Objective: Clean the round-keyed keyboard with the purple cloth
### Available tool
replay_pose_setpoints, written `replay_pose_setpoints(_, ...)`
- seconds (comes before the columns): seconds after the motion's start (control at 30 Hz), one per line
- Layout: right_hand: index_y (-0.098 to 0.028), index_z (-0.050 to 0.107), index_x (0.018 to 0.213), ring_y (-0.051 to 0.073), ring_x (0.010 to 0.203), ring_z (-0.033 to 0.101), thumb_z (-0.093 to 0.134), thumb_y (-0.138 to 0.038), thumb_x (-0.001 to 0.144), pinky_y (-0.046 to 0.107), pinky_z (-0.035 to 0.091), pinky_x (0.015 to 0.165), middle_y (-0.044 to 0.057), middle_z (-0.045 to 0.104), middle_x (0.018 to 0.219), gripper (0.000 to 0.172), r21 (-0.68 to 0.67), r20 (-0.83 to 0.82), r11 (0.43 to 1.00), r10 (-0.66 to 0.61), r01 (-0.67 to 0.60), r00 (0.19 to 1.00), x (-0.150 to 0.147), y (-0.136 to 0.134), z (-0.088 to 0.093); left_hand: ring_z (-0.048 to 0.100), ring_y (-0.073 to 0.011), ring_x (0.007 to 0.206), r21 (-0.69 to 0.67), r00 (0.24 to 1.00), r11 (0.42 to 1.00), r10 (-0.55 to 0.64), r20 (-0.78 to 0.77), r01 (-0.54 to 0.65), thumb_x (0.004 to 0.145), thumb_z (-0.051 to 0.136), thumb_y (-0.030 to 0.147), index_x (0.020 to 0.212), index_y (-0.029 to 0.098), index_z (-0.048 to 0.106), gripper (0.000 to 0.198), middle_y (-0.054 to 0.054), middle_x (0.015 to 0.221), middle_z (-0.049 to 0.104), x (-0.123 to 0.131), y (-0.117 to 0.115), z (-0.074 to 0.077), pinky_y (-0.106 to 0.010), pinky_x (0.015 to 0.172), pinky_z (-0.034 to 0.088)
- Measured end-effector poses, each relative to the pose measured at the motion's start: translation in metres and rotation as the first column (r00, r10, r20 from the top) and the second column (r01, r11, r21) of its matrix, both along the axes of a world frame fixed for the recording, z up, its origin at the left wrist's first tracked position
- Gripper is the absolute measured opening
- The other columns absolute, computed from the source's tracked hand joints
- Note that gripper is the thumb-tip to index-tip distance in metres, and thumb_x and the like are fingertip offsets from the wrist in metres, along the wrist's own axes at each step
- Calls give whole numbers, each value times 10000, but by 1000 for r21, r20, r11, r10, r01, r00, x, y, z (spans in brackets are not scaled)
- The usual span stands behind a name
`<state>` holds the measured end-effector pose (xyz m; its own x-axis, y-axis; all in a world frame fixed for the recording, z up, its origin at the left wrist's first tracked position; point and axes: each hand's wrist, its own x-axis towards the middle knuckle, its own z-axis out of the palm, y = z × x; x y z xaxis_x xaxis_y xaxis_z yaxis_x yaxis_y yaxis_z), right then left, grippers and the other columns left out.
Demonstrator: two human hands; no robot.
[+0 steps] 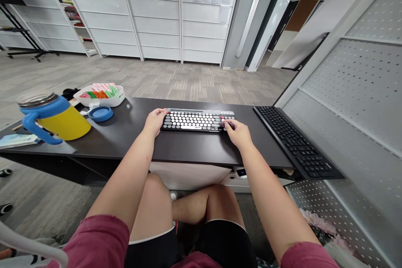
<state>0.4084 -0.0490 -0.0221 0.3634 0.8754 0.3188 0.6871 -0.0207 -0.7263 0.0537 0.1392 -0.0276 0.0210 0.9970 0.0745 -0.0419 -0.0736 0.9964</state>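
Note:
A small dark keyboard [197, 120] with round white and grey keycaps and red accent keys lies across the middle of a low black table [188, 148]. My left hand [154, 120] grips the keyboard's left end, fingers curled over its edge. My right hand [238, 132] rests at the keyboard's right end, with fingertips touching the keys at the near right corner.
A black full-size keyboard [295, 141] lies angled at the table's right end beside a white perforated panel [361, 104]. At the left stand a yellow mug with blue handle [53, 119], a blue lid [101, 114] and a white tray of coloured items [100, 93]. My knees are under the table edge.

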Motion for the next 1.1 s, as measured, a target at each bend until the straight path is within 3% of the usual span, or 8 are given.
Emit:
replay_pose_setpoints(0.83, -311, 861, 1112, 271, 944, 784, 632, -437, 1011, 384, 584, 851, 37, 863, 1002, 280, -4, -7, 1000, -13, 13, 1000, -1, 0, 1, 725, -305, 1223, -24, 1000, 1000, 13, -11, -13, 723, 935, 471, 862, 220, 757, 337, -130, 1402, 782, 1, -5, 6, -406, 1009, 579)
replay_pose_setpoints(1.1, -317, 858, 1111, 273, 956, 793, 636, -436, 1014, 403, 595, 904, 38, 867, 1026, 270, 16, -7, 1000, -1, 1, 1000, -1, -1, 0, 731, -324, 1210, 4, 1000, 1000, 11, -12, -11, 725, 949, 492, 845, 219, 742, 363, -137, 1320, 807, 1, -3, 5, -436, 1029, 579)
